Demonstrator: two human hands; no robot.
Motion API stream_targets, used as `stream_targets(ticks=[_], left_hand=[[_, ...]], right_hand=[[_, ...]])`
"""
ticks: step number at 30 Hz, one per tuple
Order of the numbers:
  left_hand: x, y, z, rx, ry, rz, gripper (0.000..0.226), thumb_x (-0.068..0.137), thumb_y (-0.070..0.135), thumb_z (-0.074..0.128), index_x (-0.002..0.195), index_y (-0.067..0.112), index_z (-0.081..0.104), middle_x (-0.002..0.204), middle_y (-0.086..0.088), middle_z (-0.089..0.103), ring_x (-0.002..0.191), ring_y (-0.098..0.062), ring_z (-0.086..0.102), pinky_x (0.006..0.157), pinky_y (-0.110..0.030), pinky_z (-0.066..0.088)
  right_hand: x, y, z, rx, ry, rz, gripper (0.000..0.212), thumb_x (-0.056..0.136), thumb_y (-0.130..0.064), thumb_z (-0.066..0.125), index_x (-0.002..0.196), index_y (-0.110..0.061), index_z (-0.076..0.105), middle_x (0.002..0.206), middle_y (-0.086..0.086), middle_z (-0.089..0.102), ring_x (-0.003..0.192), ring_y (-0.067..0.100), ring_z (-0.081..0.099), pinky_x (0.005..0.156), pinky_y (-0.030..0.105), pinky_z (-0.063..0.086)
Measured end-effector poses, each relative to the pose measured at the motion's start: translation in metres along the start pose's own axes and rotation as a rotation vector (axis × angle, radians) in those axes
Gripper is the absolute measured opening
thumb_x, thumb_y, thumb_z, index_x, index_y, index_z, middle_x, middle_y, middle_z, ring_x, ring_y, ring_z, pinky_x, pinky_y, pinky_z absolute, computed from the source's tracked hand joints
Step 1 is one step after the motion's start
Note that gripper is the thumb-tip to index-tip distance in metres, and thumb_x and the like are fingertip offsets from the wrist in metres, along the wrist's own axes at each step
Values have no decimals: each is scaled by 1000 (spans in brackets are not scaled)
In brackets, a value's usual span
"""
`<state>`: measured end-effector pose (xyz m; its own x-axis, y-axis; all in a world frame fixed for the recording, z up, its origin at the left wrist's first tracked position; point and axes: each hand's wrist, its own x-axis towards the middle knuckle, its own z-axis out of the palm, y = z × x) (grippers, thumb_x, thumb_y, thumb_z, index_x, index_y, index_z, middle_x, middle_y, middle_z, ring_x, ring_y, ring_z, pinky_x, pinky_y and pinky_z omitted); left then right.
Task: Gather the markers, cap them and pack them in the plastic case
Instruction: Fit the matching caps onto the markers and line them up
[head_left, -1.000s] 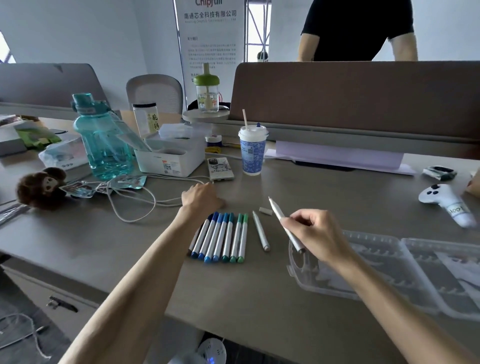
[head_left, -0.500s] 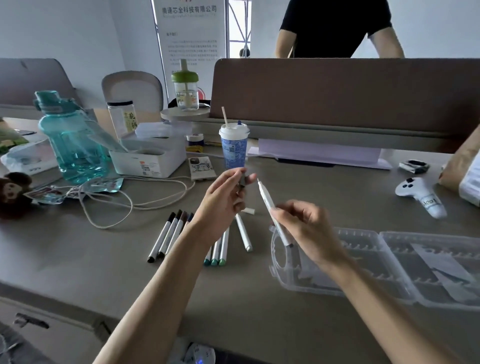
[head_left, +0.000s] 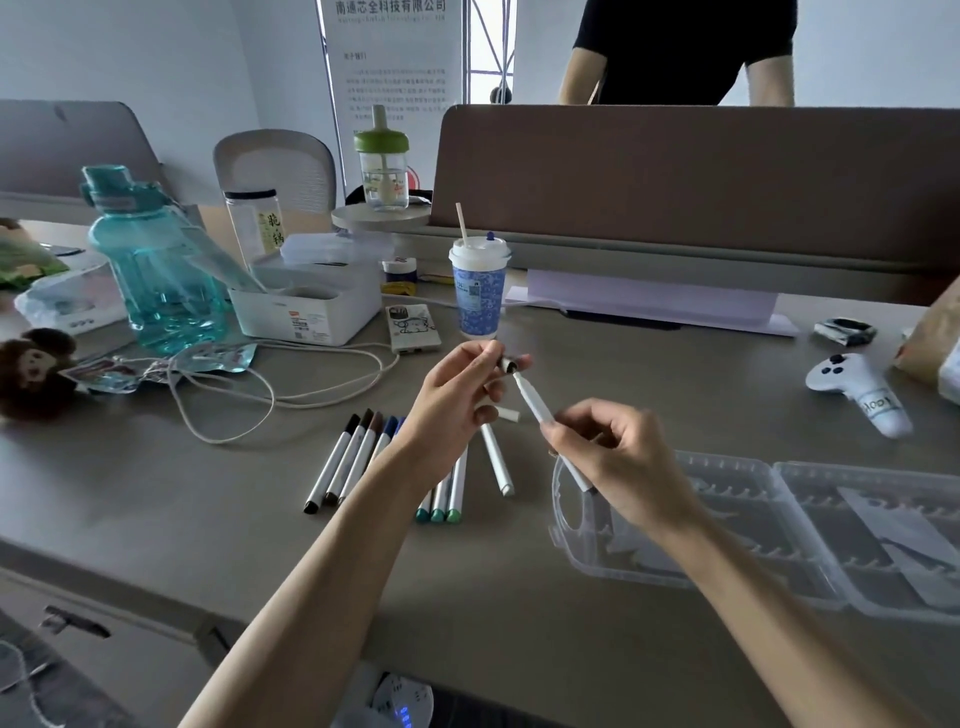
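Here, at the left of the work area, a row of markers (head_left: 358, 457) lies flat on the desk (head_left: 156, 493), dark caps pointing away and partly hidden under the left forearm. Above them the left hand (head_left: 447, 410) pinches a small dark cap (head_left: 508, 362) between thumb and fingertips, its open end turned toward the bare tip of the white marker (head_left: 535, 402), which sits just at the cap's mouth. Below that, a loose marker (head_left: 497, 465) and a short white cap (head_left: 508, 414) rest on the desk. Further right, the right hand (head_left: 618, 462) grips the white marker around its lower barrel, fingers curled. At the far right the plastic case (head_left: 727, 458) lies open and flat, its ribbed slots showing no markers. The marker looks light, stiff and smooth, so it could roll or slip; holding it mid-barrel seems best for steadying the tip. The cap is tiny and easy to drop, so a pinch on its sides, leaving the mouth free, should serve.
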<state>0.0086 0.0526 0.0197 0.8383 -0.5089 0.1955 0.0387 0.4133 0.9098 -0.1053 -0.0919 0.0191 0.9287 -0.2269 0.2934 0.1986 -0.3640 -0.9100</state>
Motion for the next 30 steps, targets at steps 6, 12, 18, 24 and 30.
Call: stream_targets(ticks=[6, 12, 18, 24, 30], left_hand=[[0, -1, -2, 177, 86, 84, 8, 94, 23, 59, 90, 16, 57, 91, -9, 71, 60, -9, 39, 52, -20, 27], [1, -5, -1, 298, 98, 93, 13, 93, 20, 61, 92, 7, 63, 84, -8, 69, 58, -11, 39, 52, -23, 28], [-4, -4, 1, 348, 51, 97, 21, 95, 19, 58, 104, 1, 63, 90, -9, 72, 59, -10, 45, 52, -20, 32], [-7, -3, 1, 385, -8, 85, 19, 96, 17, 57, 108, 3, 62, 96, -15, 73, 59, -13, 46, 52, -20, 33], [-5, -3, -3, 382, -29, 92, 17, 95, 17, 57, 107, 6, 63, 95, -13, 74, 58, -12, 47, 50, -17, 37]], right_hand=[[3, -3, -1, 97, -36, 138, 17, 87, -24, 71, 74, -13, 75, 64, 3, 65, 61, 14, 56, 57, 24, 41], [4, -7, -4, 197, -82, 224, 25, 89, -25, 68, 84, 0, 74, 67, 8, 68, 61, 13, 60, 59, 19, 45], [3, -3, -4, 249, -119, 301, 21, 84, -25, 73, 91, -6, 76, 87, 18, 72, 66, 16, 66, 73, 33, 49], [4, -1, 2, 260, -84, 314, 17, 79, -22, 78, 87, -7, 75, 82, 14, 73, 66, 15, 65, 67, 32, 48], [1, -4, 10, 308, -11, 303, 10, 79, -10, 78, 85, -3, 74, 75, 10, 74, 69, 19, 68, 67, 26, 57]])
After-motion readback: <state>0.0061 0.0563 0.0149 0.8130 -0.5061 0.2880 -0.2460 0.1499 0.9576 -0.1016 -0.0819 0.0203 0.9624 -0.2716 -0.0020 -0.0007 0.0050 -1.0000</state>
